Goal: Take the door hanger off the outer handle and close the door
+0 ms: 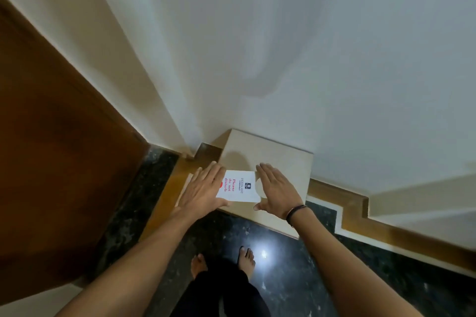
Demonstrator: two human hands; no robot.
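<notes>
Two bare feet (224,262) stand on the dark shiny floor (296,285), below and behind both hands. The left hand (203,190) is flat with its fingers stretched out and close together, thumb under the near edge of the door hanger (238,186). The right hand (278,192) is flat the same way, thumb sticking out, with a dark band on its wrist. The white card with red "Please do not disturb" words sits between the hands, over a pale low ledge (270,157). I cannot tell if the hands pinch the card or just touch its sides.

I think the card could slip and fall to the floor, because flat hands do not hold thin paper well. It could also bend if the hands push together.

The brown door (51,149) stands to the left of the left hand, well apart from it. No handle shows. Beyond the hands rises a white wall (309,59). Nothing blocks the way to the door
</notes>
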